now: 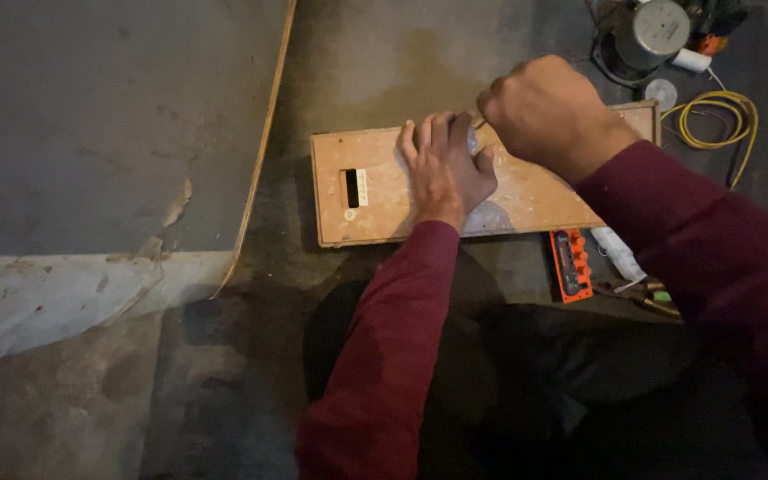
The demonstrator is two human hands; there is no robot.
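A light wooden board (371, 191) with a small rectangular cut-out (354, 188) lies flat on the concrete floor. My left hand (444, 169) presses down on the board's middle, fingers spread over a small pale part that is mostly hidden. My right hand (544, 111) is closed in a fist around a thin tool whose tip meets the board just beside my left fingers. The tool itself is almost entirely covered by the fist. Both arms wear dark red sleeves.
An orange tool case (571, 264) and a white tube (617, 253) lie near the board's front right corner. A yellow wire coil (713, 120), a round metal canister (655, 31) and a white disc (660, 92) sit at the back right. A curved panel edge (260, 151) runs along the left.
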